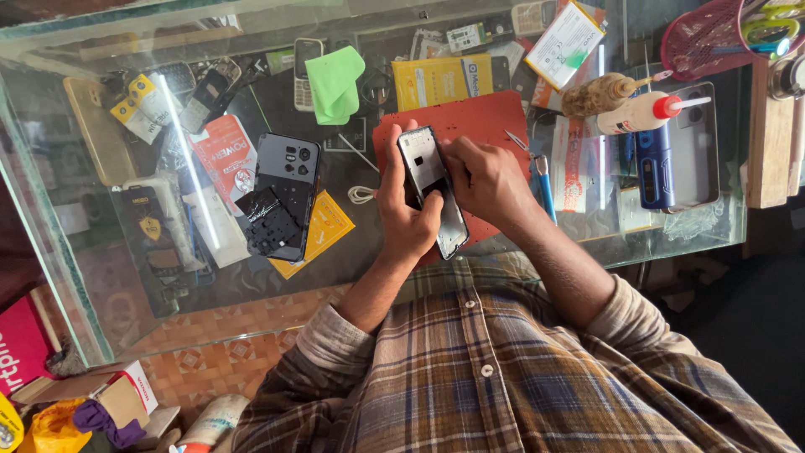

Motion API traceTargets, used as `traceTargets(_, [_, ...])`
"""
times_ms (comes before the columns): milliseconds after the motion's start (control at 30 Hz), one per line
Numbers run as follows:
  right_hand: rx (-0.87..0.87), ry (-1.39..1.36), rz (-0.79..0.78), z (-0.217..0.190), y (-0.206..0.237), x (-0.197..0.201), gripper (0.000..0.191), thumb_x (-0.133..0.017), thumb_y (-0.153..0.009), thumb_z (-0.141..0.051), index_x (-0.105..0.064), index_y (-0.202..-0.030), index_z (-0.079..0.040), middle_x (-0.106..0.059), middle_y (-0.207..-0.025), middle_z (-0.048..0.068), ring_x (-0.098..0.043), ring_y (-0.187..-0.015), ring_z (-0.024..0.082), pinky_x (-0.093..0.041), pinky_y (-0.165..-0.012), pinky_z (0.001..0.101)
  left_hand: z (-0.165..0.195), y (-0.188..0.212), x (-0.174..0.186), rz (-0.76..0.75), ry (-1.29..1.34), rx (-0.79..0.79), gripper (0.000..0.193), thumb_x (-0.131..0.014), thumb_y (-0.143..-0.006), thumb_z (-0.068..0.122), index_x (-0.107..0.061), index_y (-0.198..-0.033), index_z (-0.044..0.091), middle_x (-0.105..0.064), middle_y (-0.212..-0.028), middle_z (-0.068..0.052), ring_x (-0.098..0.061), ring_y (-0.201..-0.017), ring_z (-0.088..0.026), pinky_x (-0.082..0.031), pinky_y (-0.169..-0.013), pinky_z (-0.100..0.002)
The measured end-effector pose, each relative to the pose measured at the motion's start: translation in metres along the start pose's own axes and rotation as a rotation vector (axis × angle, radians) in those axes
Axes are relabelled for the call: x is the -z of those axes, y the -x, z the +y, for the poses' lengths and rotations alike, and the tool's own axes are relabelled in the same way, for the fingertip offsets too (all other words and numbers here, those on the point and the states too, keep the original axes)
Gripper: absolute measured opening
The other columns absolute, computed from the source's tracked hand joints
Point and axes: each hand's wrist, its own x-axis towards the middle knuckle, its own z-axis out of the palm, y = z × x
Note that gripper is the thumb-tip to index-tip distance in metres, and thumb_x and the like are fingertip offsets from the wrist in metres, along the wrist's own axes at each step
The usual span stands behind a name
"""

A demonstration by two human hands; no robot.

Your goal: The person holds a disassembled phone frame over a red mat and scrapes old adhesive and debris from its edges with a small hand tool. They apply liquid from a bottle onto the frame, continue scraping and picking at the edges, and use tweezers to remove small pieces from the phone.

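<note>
My left hand (402, 210) grips an opened smartphone (432, 189) from the left side, thumb across its lower half. The phone shows a bare inner frame with a dark patch and is held tilted over a red work mat (478, 117) on the glass counter. My right hand (482, 180) presses its fingertips on the phone's right edge near the middle. A black back cover (289, 180) with camera holes lies to the left on the glass, with a small black plate (260, 205) resting on it.
Two glue bottles (646, 113), a blue tool (654, 168), tweezers (518, 141) and a blue-handled screwdriver (545, 189) lie to the right. A green cloth (335, 80), old phones and packets sit under and on the glass counter (50, 168). A pink basket (704, 38) stands far right.
</note>
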Motion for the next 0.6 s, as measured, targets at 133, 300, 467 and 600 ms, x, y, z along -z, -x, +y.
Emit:
traceTargets(133, [-0.044, -0.031, 0.024, 0.0024, 0.0042, -0.0013, 0.015, -0.063, -0.093, 0.001, -0.063, -0.107, -0.002, -0.069, -0.084, 0.019, -0.069, -0.076, 0.041, -0.053, -0.061, 0.0474, -0.0003, 0.0010, -0.0007, -0.005, 0.032, 0.012, 0.090, -0.053, -0.082, -0.005, -0.019, -0.166, -0.001, -0.040, -0.167, -0.021, -0.049, -0.151, -0.029, -0.044, -0.125, -0.040])
traceTargets(300, [-0.123, -0.052, 0.073, 0.0047, 0.0096, -0.0038, 0.008, -0.065, -0.096, 0.000, -0.061, -0.103, -0.001, -0.067, -0.080, 0.020, -0.068, -0.073, 0.042, -0.051, -0.059, 0.0474, -0.0008, 0.0014, -0.0016, 0.002, 0.067, 0.039, 0.090, -0.052, -0.082, -0.006, -0.019, -0.166, -0.001, -0.040, -0.166, -0.021, -0.051, -0.147, -0.027, -0.045, -0.123, -0.039])
traceTargets(467, [-0.069, -0.051, 0.080, 0.0037, 0.0079, -0.0039, 0.008, -0.064, -0.095, 0.000, -0.061, -0.102, -0.002, -0.066, -0.078, 0.020, -0.068, -0.074, 0.042, -0.051, -0.059, 0.0480, 0.0006, 0.0013, -0.0022, 0.005, 0.059, 0.043, 0.090, -0.052, -0.080, -0.007, -0.021, -0.165, -0.001, -0.042, -0.165, -0.020, -0.052, -0.145, -0.027, -0.046, -0.121, -0.039])
traceTargets(600, [-0.063, -0.004, 0.054, -0.0027, 0.0053, 0.0004, 0.012, -0.064, -0.094, 0.000, -0.063, -0.106, -0.002, -0.066, -0.078, 0.020, -0.067, -0.073, 0.042, -0.050, -0.058, 0.0491, 0.0030, 0.0008, -0.0007, 0.010, 0.042, -0.007, 0.091, -0.052, -0.080, -0.008, -0.021, -0.165, -0.001, -0.041, -0.165, -0.020, -0.051, -0.148, -0.027, -0.044, -0.123, -0.039])
